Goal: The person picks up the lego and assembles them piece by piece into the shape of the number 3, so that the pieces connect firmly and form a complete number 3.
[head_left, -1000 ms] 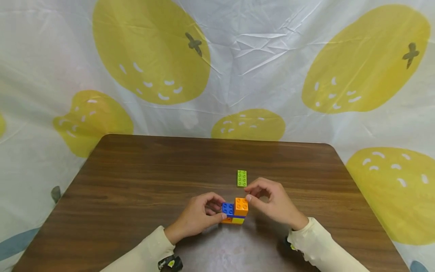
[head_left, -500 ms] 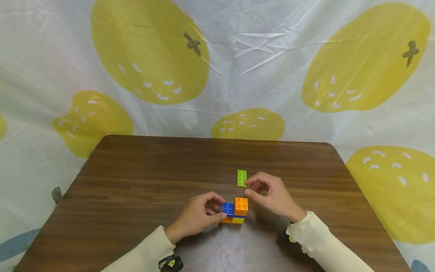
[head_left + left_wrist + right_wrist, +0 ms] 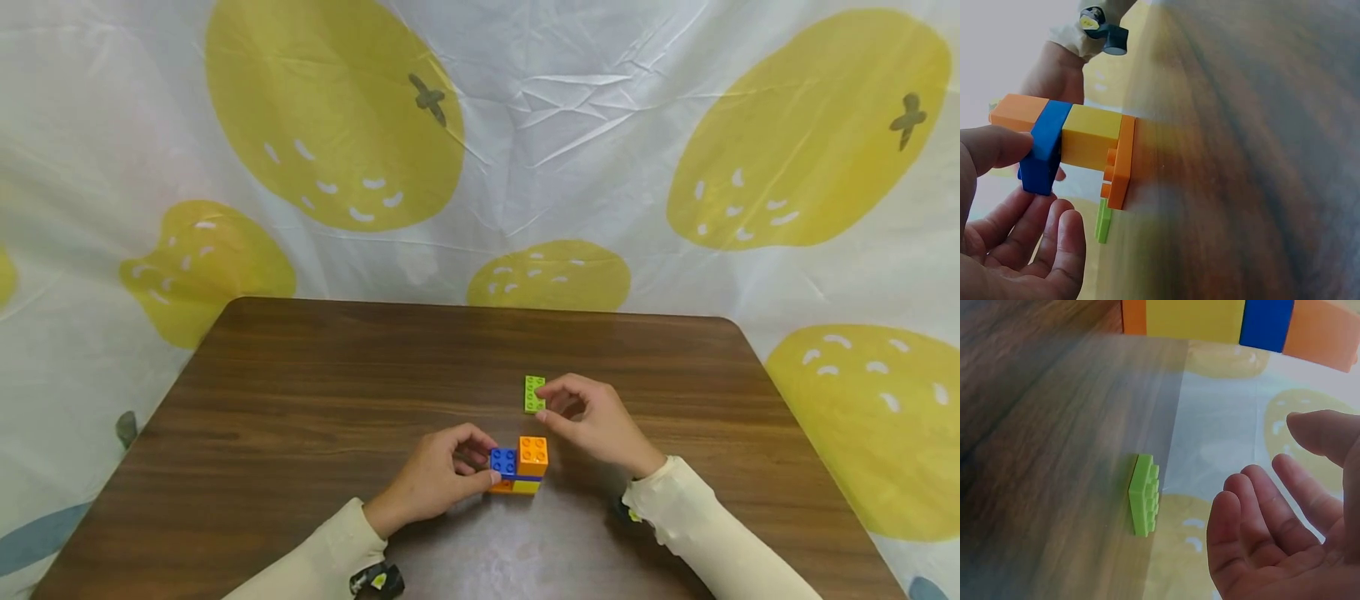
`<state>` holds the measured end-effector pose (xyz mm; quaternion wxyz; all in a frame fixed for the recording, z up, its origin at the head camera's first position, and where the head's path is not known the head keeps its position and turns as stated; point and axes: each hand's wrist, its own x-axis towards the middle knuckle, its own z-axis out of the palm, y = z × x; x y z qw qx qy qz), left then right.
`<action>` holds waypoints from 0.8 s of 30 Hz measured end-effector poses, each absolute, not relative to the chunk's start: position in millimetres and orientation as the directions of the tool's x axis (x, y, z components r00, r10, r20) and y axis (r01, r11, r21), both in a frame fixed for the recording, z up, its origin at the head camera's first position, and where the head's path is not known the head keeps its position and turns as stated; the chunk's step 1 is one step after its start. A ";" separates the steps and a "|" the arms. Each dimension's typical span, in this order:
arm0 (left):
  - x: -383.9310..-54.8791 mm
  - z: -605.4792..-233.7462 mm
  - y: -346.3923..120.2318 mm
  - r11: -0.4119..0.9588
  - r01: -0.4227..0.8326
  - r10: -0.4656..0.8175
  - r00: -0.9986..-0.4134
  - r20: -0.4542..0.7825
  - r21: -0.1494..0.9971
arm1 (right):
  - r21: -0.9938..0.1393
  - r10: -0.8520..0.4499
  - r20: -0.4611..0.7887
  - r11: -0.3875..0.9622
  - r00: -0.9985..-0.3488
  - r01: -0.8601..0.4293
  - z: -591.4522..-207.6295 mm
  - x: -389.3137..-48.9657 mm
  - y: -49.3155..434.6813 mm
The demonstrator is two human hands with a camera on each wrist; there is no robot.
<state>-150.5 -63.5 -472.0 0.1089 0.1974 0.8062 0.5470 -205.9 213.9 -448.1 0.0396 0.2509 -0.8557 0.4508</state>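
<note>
My left hand (image 3: 431, 477) pinches the blue brick (image 3: 1047, 156) of a small stack of building bricks between thumb and fingers. A flat orange brick (image 3: 1123, 164) forms the bottom, with a yellow brick (image 3: 1091, 136) on it. The blue layer lies over the yellow and overhangs toward my left hand. On its right end sits an orange brick (image 3: 533, 452) with studs on top. A flat lime-green brick (image 3: 1142, 495) lies studs up on the table beyond the stack. My right hand (image 3: 598, 421) hovers beside it, holding nothing, thumb and fingers apart in the right wrist view.
The brown wood-grain table (image 3: 337, 358) has rounded far corners. Behind it hangs a pale curtain (image 3: 495, 167) printed with yellow fruit. Both forearms wear cream sleeves, with a dark wrist device (image 3: 377, 579) on the left one.
My right hand has moved from the stack's orange top brick away toward the far side, to the green brick. My left hand and the stack have stayed in place.
</note>
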 end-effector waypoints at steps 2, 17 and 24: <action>-150.5 -471.9 -63.6 0.327 0.197 0.439 -0.898 0.037 0.924 | -0.745 -0.391 0.288 0.482 -0.874 -0.461 -450.1 -208.5 214.7; -150.8 -473.4 -63.9 0.329 0.207 0.444 -0.895 0.043 0.921 | -0.707 -0.402 0.211 0.568 -0.891 -0.423 -456.3 -225.8 214.9; -151.2 -473.0 -63.5 0.331 0.207 0.441 -0.896 0.043 0.921 | -0.659 -0.425 0.213 0.602 -0.880 -0.450 -460.7 -236.3 216.7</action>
